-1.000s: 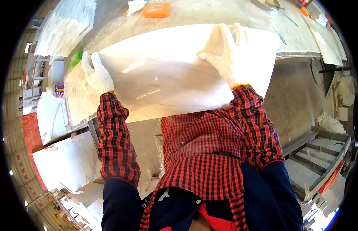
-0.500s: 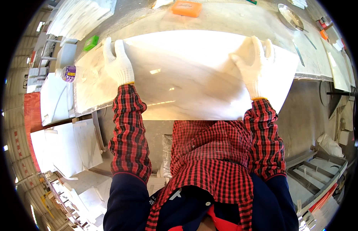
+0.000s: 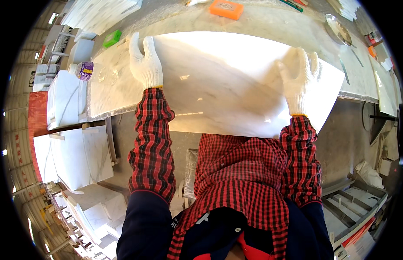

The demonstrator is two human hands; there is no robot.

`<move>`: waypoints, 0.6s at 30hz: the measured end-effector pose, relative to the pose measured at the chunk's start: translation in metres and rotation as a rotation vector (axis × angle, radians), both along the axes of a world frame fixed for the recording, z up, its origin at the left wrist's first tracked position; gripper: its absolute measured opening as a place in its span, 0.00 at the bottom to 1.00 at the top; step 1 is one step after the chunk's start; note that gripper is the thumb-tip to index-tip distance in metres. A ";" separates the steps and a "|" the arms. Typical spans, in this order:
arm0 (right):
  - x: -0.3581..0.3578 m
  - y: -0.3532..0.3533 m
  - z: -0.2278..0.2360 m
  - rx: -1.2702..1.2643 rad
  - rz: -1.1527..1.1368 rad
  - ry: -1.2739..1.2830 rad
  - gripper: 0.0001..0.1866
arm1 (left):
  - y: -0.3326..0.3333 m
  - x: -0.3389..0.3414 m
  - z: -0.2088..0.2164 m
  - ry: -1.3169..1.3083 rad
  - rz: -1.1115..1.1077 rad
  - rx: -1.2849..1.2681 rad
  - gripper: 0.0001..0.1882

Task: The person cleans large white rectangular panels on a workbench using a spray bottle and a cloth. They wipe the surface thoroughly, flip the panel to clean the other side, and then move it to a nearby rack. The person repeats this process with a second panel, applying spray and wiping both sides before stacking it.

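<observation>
A large, glossy white stone slab [image 3: 218,95] with grey veining lies across the worktable in front of me, its near edge overhanging toward my apron. My left hand [image 3: 146,65], in a white knitted glove, is at the slab's left edge with thumb and fingers stretched apart. Flat on the slab's right part rests my right hand [image 3: 300,84], also gloved, its fingers spread. Whether any fingertips reach under the slab cannot be seen. A clear plastic bottle [image 3: 86,71] with a purple label lies on its side left of my left hand.
Beyond the slab, the worktable [image 3: 270,26] carries an orange box [image 3: 226,9], a green block [image 3: 111,38] and a round metal bowl [image 3: 338,29]. Stacked slabs [image 3: 101,15] stand at far left. White panels [image 3: 76,156] are at left, a metal frame [image 3: 353,203] at lower right.
The whole view has shifted and tilted slightly, with table things appearing farther right. Both hands keep about the same places on the slab.
</observation>
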State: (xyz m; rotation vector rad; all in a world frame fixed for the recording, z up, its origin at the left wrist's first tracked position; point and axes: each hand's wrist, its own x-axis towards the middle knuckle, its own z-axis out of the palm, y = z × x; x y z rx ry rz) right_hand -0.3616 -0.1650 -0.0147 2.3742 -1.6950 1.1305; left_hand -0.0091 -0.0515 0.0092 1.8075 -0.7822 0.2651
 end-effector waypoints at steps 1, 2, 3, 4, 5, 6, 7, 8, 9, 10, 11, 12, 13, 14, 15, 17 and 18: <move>-0.003 -0.006 -0.005 -0.007 0.003 -0.008 0.37 | 0.000 0.000 0.000 0.000 -0.004 0.005 0.28; -0.004 -0.008 -0.008 -0.014 0.007 -0.016 0.37 | 0.001 0.000 0.001 -0.014 0.005 0.011 0.28; -0.001 -0.006 -0.002 0.013 0.015 0.009 0.38 | 0.001 -0.002 0.002 -0.027 0.019 0.017 0.28; 0.002 -0.004 0.005 0.041 0.025 0.034 0.38 | 0.002 -0.004 0.003 -0.040 0.033 0.023 0.28; 0.007 0.000 0.013 0.069 0.034 0.059 0.38 | 0.002 -0.005 0.005 -0.037 0.038 0.033 0.28; 0.015 0.005 0.023 0.026 0.110 0.056 0.38 | 0.000 -0.007 0.007 -0.033 0.036 0.040 0.28; 0.028 0.012 0.030 -0.012 0.191 0.051 0.39 | 0.001 -0.007 0.007 -0.031 0.037 0.052 0.28; 0.043 0.020 0.035 -0.049 0.272 0.045 0.39 | 0.002 -0.006 0.006 -0.044 0.045 0.051 0.28; 0.059 0.026 0.035 -0.046 0.313 0.062 0.39 | 0.002 -0.004 0.004 -0.056 0.053 0.049 0.28; 0.075 0.029 0.036 -0.046 0.350 0.080 0.40 | 0.001 -0.004 0.004 -0.066 0.055 0.044 0.29; 0.086 0.029 0.036 -0.046 0.386 0.098 0.41 | 0.000 -0.005 0.005 -0.058 0.055 0.044 0.29; 0.095 0.027 0.034 -0.047 0.381 0.097 0.40 | 0.001 -0.006 0.005 -0.050 0.059 0.048 0.29; 0.102 0.025 0.031 -0.048 0.375 0.097 0.40 | 0.001 -0.007 0.006 -0.042 0.062 0.051 0.29; 0.107 0.023 0.029 -0.049 0.368 0.097 0.39 | 0.000 -0.005 0.005 -0.035 0.048 0.039 0.29; 0.108 0.022 0.030 -0.048 0.385 0.110 0.38 | 0.001 -0.003 0.002 -0.023 0.040 0.028 0.28; 0.108 0.018 0.035 -0.047 0.419 0.137 0.36 | 0.004 0.000 -0.002 -0.009 0.037 0.019 0.28; 0.108 0.013 0.037 -0.007 0.421 0.150 0.35 | 0.003 -0.002 0.001 -0.010 0.039 0.021 0.28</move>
